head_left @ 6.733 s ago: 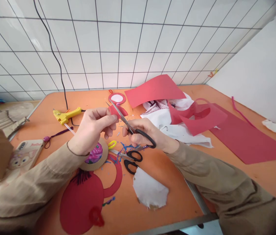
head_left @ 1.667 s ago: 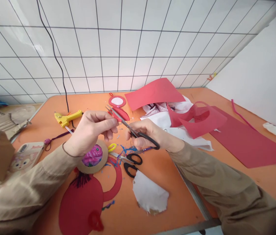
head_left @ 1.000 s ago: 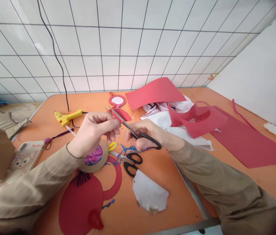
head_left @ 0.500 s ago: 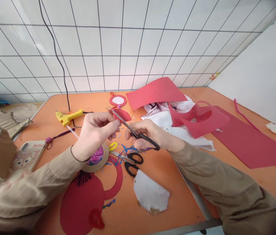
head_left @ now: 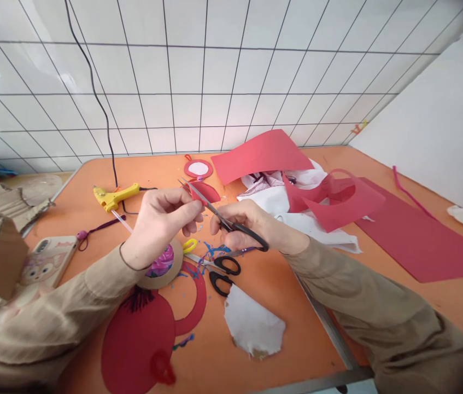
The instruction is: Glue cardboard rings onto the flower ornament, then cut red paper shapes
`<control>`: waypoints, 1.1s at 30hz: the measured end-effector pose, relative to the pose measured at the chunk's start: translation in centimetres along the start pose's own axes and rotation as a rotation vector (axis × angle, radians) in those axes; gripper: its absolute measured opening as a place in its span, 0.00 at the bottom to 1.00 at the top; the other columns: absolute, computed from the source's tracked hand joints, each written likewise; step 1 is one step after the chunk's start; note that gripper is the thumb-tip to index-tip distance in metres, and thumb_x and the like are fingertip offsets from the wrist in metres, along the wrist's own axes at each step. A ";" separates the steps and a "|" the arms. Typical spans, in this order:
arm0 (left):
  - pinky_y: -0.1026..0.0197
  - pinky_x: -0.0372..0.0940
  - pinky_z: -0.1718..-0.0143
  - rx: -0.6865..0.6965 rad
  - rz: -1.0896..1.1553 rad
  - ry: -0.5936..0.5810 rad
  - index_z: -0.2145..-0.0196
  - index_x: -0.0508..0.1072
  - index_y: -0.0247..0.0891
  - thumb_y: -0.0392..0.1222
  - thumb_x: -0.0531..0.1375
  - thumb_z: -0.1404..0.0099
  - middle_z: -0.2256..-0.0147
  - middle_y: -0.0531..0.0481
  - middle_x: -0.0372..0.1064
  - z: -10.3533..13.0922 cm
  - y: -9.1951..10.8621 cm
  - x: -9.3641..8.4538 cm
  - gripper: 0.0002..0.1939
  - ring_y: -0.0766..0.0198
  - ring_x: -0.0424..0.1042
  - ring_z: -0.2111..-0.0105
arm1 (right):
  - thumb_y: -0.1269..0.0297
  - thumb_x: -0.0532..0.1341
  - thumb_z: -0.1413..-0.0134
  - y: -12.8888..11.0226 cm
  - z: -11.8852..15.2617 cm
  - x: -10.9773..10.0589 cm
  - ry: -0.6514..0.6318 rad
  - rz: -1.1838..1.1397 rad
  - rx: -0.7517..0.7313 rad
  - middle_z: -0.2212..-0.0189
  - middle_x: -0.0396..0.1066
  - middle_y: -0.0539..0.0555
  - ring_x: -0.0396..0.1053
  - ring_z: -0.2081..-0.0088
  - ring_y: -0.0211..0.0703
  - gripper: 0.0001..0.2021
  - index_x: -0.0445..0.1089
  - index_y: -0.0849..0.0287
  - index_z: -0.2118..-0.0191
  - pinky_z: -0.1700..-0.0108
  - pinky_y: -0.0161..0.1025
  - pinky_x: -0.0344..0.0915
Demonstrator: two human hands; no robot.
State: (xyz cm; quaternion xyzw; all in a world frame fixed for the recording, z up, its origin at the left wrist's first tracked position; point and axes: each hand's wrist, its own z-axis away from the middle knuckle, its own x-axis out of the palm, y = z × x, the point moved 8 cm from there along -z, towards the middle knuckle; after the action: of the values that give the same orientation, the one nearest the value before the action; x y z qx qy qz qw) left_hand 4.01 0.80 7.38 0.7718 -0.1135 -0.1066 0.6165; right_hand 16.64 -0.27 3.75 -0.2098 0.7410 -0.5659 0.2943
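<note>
My left hand [head_left: 169,219] is closed in a pinch on a small piece of red paper [head_left: 210,191] with a curved edge. My fingers cover its lower part. In my right hand [head_left: 251,224] is a pair of scissors [head_left: 237,227] with black handles, its blades slightly apart and lying across the red paper. Below the hands rests a second pair of scissors [head_left: 227,265] on the table. A round cardboard disc with a purple flower print [head_left: 163,262] is partly hidden by my left wrist.
A yellow glue gun [head_left: 116,196] lies at the left with its cord. Nearby are a phone [head_left: 51,260] and torn cardboard [head_left: 4,251]. Red sheets [head_left: 264,156] and white cloth [head_left: 272,201] pile up at the right. A red disc [head_left: 136,345] and white scrap [head_left: 253,323] lie in front.
</note>
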 end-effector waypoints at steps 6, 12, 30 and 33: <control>0.66 0.63 0.80 0.010 0.030 -0.020 0.80 0.75 0.36 0.40 0.64 0.42 0.81 0.51 0.71 -0.1 -0.2 -0.1 0.10 0.69 0.67 0.83 | 0.45 0.69 0.53 -0.3 -0.1 0.0 0.004 -0.001 -0.039 0.79 0.60 0.45 0.56 0.80 0.30 0.24 0.68 0.63 0.66 0.79 0.30 0.53; 0.67 0.63 0.80 0.002 0.058 -0.017 0.80 0.75 0.36 0.38 0.66 0.44 0.82 0.52 0.71 0.0 -0.2 -0.1 0.09 0.69 0.67 0.83 | 0.49 0.69 0.50 -0.5 -0.2 0.1 -0.002 -0.014 -0.072 0.79 0.60 0.45 0.57 0.79 0.30 0.20 0.68 0.63 0.66 0.78 0.31 0.53; 0.68 0.60 0.83 0.026 -0.041 0.006 0.82 0.73 0.35 0.38 0.63 0.44 0.83 0.52 0.69 0.0 0.1 -0.1 0.11 0.71 0.64 0.85 | 0.43 0.68 0.52 -0.5 -0.1 0.3 -0.033 -0.004 -0.062 0.78 0.62 0.46 0.59 0.78 0.31 0.25 0.68 0.64 0.65 0.78 0.31 0.56; 0.69 0.57 0.84 0.023 -0.095 0.035 0.84 0.72 0.35 0.36 0.63 0.47 0.85 0.54 0.66 0.1 0.5 -0.1 0.10 0.73 0.61 0.86 | 0.42 0.68 0.52 -0.4 0.0 0.3 -0.024 0.013 -0.066 0.79 0.63 0.46 0.59 0.79 0.31 0.26 0.69 0.64 0.65 0.78 0.31 0.56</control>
State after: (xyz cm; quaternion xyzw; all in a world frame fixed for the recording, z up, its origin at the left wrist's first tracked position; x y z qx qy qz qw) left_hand 3.85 0.68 7.87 0.7852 -0.0671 -0.1211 0.6035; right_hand 16.36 -0.58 4.09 -0.2214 0.7572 -0.5366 0.2995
